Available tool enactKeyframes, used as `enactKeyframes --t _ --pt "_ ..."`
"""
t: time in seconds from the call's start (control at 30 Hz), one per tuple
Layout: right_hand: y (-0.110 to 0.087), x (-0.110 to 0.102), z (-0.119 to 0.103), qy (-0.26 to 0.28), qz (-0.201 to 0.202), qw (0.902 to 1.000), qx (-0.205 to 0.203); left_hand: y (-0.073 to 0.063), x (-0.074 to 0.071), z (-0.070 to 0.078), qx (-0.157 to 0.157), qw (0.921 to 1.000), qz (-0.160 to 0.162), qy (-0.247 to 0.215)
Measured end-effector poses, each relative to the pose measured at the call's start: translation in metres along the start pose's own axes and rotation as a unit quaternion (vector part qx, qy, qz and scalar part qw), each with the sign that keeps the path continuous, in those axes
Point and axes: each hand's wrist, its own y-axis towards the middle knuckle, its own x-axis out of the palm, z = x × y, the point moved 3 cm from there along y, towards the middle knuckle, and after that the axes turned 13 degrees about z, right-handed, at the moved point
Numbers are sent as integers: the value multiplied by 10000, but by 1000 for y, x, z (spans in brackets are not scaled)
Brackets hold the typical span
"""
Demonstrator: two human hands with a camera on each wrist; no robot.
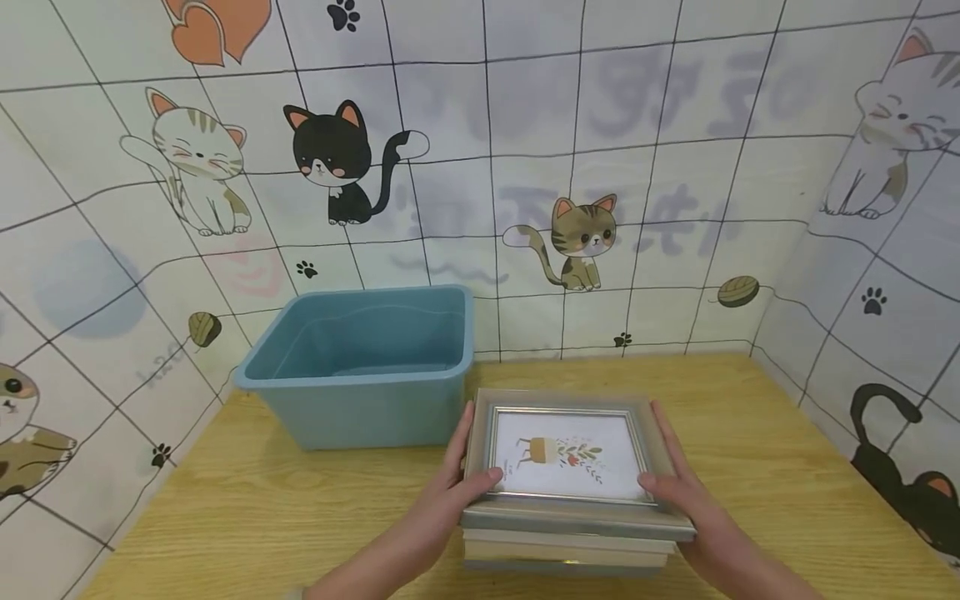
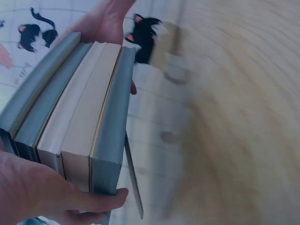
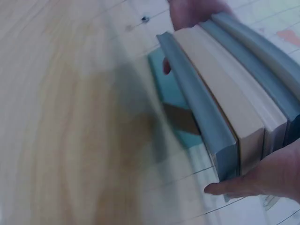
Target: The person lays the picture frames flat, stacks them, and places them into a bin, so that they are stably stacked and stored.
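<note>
Both hands grip a stack of several picture frames between them, one at each side. On top lies a silver-beige picture frame (image 1: 562,512), face up, with a print of a plant in a brown pot. My left hand (image 1: 442,487) has its thumb over the top frame's left edge and fingers along the side. Opposite it, my right hand (image 1: 693,496) does the same at the right edge. Both wrist views show grey-blue and cream frame edges, with the bottom frame (image 2: 112,122) raised over the table. Below it hangs a thin stand flap (image 3: 180,119).
A blue plastic bin (image 1: 367,412) stands on the wood-grain table (image 1: 315,500), behind and left of the stack, its inside bare. White sheeting (image 1: 450,108) with cats and grid lines rises behind the table and at both sides.
</note>
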Motion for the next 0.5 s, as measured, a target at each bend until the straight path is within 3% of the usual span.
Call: enactKeyframes --t 0.1,0.27,0.5 --pt "-6 -3 -20 -182 -22 9998 92 -4 1 22 65 10000 0 -46" --pt "-16 -8 -52 -284 -52 9995 -98 -13 1 67 296 9995 -22 -109" --pt "-11 2 -90 386 75 9978 -528 -14 -12 125 158 9996 -235 51"
